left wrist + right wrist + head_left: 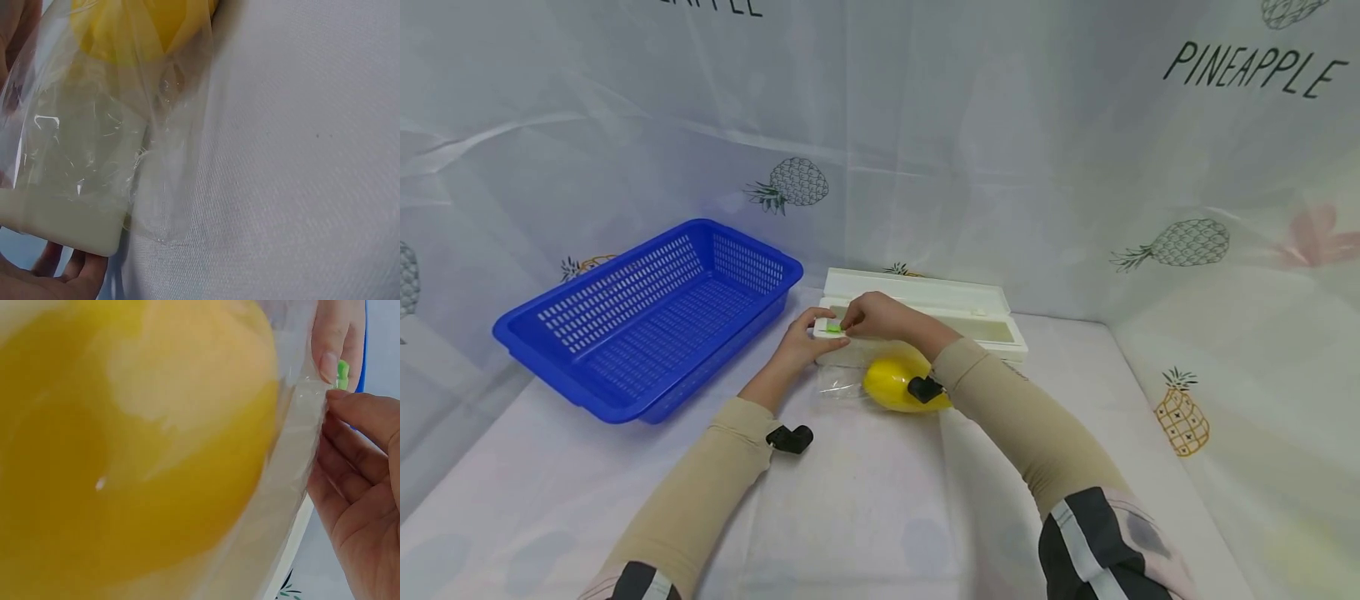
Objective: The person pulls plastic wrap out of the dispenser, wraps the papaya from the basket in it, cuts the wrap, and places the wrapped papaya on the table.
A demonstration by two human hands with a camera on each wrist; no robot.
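A long white cling film box (917,287) stands on the cloth with its lid raised, and a small green slider (834,328) sits at its left end. My left hand (797,342) grips that left end, fingers behind and thumb in front. Right beside the slider, the thumb and fingertips of my right hand (880,318) pinch the edge of the clear plastic film (297,434). The film hangs from the box front over a smooth, rounded yellow object (891,383). My right sleeve partly hides this object, and its exact kind cannot be told.
A blue perforated plastic basket (651,312) lies to the left of the box. White pineapple-print cloth (925,167) rises as a wall behind and at the right, and white cloth (850,517) covers the surface in front.
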